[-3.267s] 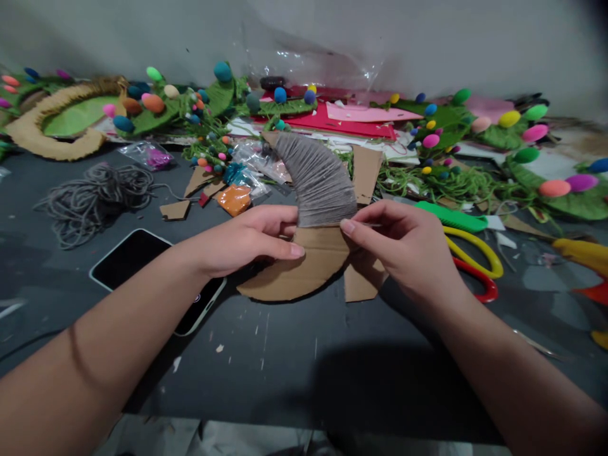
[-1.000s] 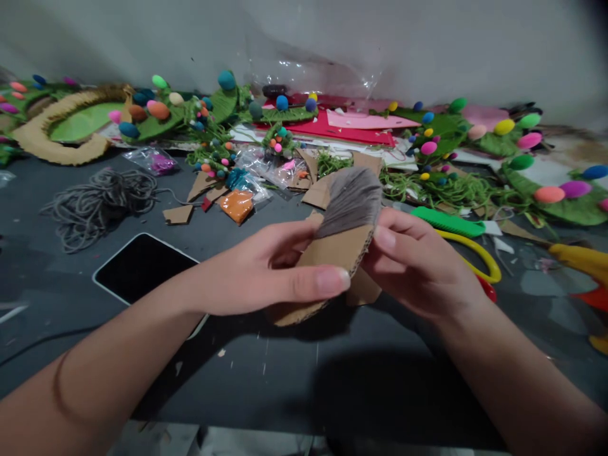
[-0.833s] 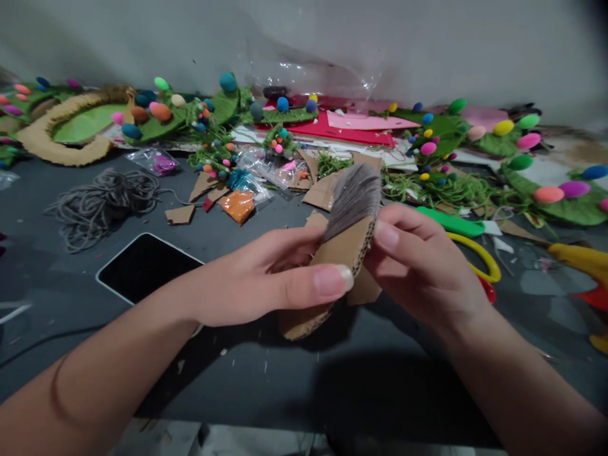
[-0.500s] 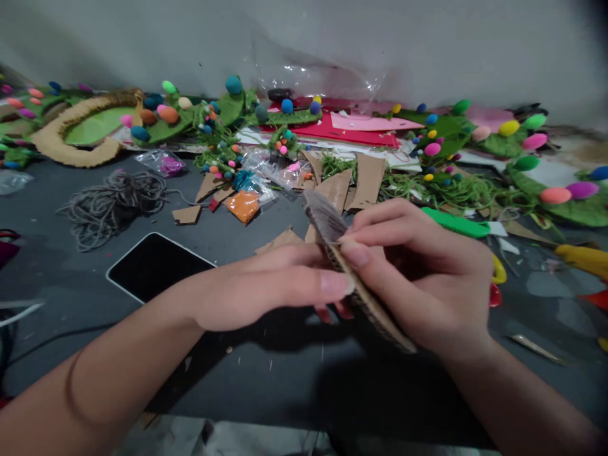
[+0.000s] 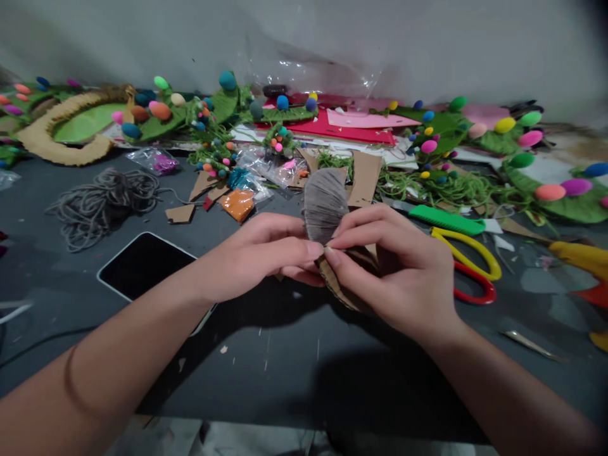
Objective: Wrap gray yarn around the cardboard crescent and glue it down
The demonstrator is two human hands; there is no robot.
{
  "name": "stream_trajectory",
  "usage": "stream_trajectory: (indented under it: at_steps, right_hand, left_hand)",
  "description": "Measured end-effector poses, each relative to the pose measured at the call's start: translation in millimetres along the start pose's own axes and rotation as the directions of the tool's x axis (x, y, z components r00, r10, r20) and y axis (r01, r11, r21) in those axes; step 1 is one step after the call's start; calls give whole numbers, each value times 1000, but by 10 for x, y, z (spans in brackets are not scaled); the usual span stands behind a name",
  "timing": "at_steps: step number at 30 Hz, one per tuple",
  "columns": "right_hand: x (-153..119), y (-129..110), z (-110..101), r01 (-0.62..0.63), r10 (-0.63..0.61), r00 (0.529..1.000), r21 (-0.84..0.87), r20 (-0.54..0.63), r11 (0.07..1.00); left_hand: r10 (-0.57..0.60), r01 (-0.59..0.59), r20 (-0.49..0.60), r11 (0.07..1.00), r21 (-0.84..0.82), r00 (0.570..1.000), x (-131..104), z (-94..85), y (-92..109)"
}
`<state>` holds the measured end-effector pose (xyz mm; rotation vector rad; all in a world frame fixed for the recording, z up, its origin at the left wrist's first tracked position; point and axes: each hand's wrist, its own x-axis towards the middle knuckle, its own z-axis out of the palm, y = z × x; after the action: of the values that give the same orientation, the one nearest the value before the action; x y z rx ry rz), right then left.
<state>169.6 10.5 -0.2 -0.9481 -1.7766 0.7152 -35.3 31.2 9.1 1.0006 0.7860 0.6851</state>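
Observation:
Between my hands, above the dark table, is a curved piece of cardboard [image 5: 344, 297] whose upper part is wrapped in grey yarn [image 5: 325, 202]. My left hand [image 5: 270, 253] grips its left edge, thumb on the near face and fingers behind. My right hand [image 5: 399, 272] pinches thumb and forefinger together at the lower end of the wrapping, close to the left thumb tip. Any loose strand in that pinch is too fine to make out. The right hand covers part of the bare cardboard.
A phone [image 5: 142, 266] and a tangle of grey yarn [image 5: 104, 202] lie on the left. On the right are scissors [image 5: 475, 292], a green cutter [image 5: 446, 220] and tweezers [image 5: 532, 344]. Felt leaves with coloured balls, cardboard scraps and an orange packet [image 5: 238, 204] line the back.
The cardboard has turned from nearly edge-on to show its wrapped grey face. Both hands have shifted slightly left and up, and the left thumb now meets the right fingertips. The scissors have come into view.

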Motion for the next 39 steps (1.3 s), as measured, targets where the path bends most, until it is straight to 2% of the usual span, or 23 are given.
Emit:
stream_trajectory:
  at_steps: [5, 11, 15, 16, 18, 20, 22, 27, 29, 31, 39]
  right_hand:
    - [-3, 50, 18, -24, 24, 1000, 34, 16, 999]
    - [15, 57, 15, -32, 31, 999, 61, 4, 998]
    - [105, 144, -158, -76, 63, 975, -56, -211, 996]
    - [129, 188, -221, -57, 26, 964, -111, -264, 992]
    - [163, 285, -345, 9, -80, 951, -231, -298, 973]
    - [172, 371, -439, 37, -128, 957, -329, -260, 944]
    - [160, 432, -487, 32, -120, 969, -369, -217, 929]
    - [110, 535, -462, 105, -124, 992, -361, -32, 927]
    - [96, 571, -439, 129, -136, 991, -361, 7, 923]
    - [86, 587, -426, 154, -163, 987, -390, 9, 908]
    - [86, 554, -451, 227, -329, 936, -497, -127, 837]
  left_hand:
    - [3, -12, 45, 979, 204, 999, 14, -46, 39]
    - [-30, 19, 38, 966, 260, 999, 40, -34, 74]
    - [-36, 18, 50, 949, 315, 998, 42, -79, 77]
    - [-42, 19, 62, 941, 337, 997, 41, -102, 84]
    - [-53, 14, 97, 929, 370, 994, 42, -160, 103]
    - [-58, 3, 131, 924, 384, 990, 51, -230, 121]
    - [-65, 0, 156, 924, 383, 986, 68, -302, 130]
    - [-101, 23, 169, 913, 408, 980, 110, -434, 112]
    - [-110, 30, 167, 907, 420, 980, 118, -460, 103]
    - [-116, 34, 170, 905, 425, 979, 123, -478, 97]
    - [-94, 15, 150, 888, 459, 984, 174, -486, 50]
